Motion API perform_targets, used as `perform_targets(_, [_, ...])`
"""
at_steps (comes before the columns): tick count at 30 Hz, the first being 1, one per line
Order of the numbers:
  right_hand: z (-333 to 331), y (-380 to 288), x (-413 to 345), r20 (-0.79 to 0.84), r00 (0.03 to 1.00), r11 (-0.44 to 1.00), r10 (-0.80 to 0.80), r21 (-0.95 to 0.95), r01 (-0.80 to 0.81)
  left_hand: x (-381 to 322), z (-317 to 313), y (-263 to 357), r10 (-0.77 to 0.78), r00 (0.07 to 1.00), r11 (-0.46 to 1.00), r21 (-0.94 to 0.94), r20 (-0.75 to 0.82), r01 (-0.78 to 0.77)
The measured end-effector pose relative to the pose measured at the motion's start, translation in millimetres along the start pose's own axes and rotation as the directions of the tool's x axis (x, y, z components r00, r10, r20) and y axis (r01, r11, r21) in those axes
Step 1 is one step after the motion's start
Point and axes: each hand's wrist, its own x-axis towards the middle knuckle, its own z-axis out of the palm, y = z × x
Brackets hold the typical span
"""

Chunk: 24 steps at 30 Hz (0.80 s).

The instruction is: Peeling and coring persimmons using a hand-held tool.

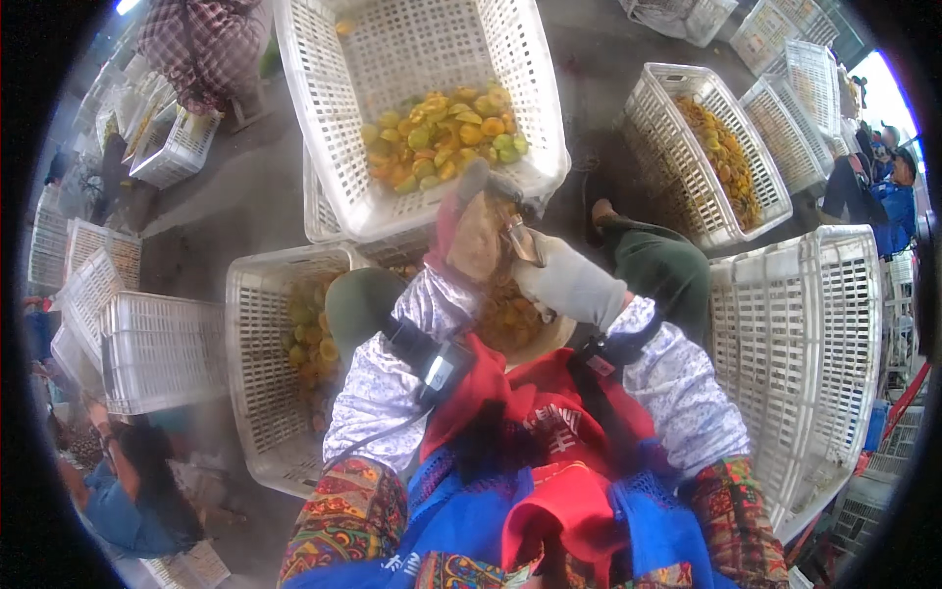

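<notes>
My left hand [471, 235], in a soiled tan and reddish glove with dark fingertips, is raised over my lap at the near rim of a white plastic crate [412, 44]. Its fingers are curled, and haze hides whether anything lies in them. My right hand [578, 278], in a whitish glove, grips a small hand tool [524, 241] with a shiny metal part, close against the left hand. Yellow, orange and green fruit [449, 132], some pieces apparently cut, lies in the tilted crate. Below my hands, a pale basin [553, 340] holds yellow-orange fruit pieces [508, 320].
At my left stands a crate [254, 368] with fruit in it; at my right, a tall white crate [795, 353]. Another crate [655, 162] of orange fruit is ahead right. Stacked crates [162, 353] and a person in blue [132, 501] are at far left.
</notes>
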Motion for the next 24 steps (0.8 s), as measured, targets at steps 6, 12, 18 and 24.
perform_targets(6, [-24.2, 7.9, -8.9, 0.137, 0.982, 0.992, -0.129, 0.03, 0.126, -0.5, -28.5, -17.1, 0.39, 0.915, 0.771, 0.508, 0.101, -0.385])
perform_targets(12, [-17.7, 23.6, 3.5, -0.046, 0.971, 0.937, -0.234, -0.276, 0.212, 16.0, 6.7, 0.6, 0.047, 0.947, 0.899, 0.427, -0.318, 0.098])
perform_targets(18, [15.4, 26.9, 5.6, -0.143, 0.982, 0.957, -0.119, 0.248, 0.152, 16.5, 18.5, -0.8, -0.097, 0.926, 0.972, 0.165, -0.364, 0.166])
perform_targets(24, [46.4, 107.1, 38.6, -0.581, 0.589, 0.816, -0.562, -0.505, 0.281, 22.3, 26.3, -6.9, 0.0, 0.971, 0.96, 0.272, -0.24, 0.067])
